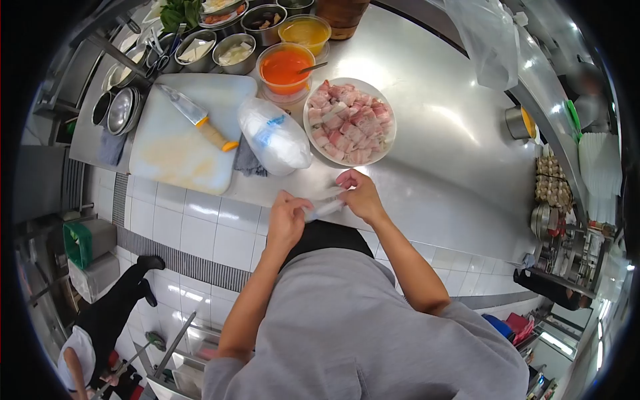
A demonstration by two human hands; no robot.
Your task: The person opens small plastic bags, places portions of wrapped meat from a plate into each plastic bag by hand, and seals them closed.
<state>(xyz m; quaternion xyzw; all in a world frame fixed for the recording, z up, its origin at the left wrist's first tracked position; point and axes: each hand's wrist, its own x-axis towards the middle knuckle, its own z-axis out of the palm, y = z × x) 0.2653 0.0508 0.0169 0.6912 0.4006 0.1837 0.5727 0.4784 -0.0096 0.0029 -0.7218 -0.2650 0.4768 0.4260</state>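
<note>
A piece of thin clear plastic [325, 208] stretches between my two hands at the counter's front edge, just before my waist. My left hand [289, 212] pinches its left end, fingers curled. At the other end, my right hand [360, 195] has thumb and fingers closed on it. Beyond them stands a white plate [392, 141] heaped with cut pieces of raw pink meat [353, 123]. A bulging white plastic bag with blue print [273, 137] lies left of the plate, partly over a dark grey cloth [249, 160].
A knife with a yellow-ended handle [203, 123] lies on the white cutting board [173, 160]. Orange liquid [283, 67] and yellow liquid [305, 32] fill tubs behind the bag. Metal bowls [123, 110] stand left. Egg trays [552, 180] are far right. Another person [110, 327] is at lower left.
</note>
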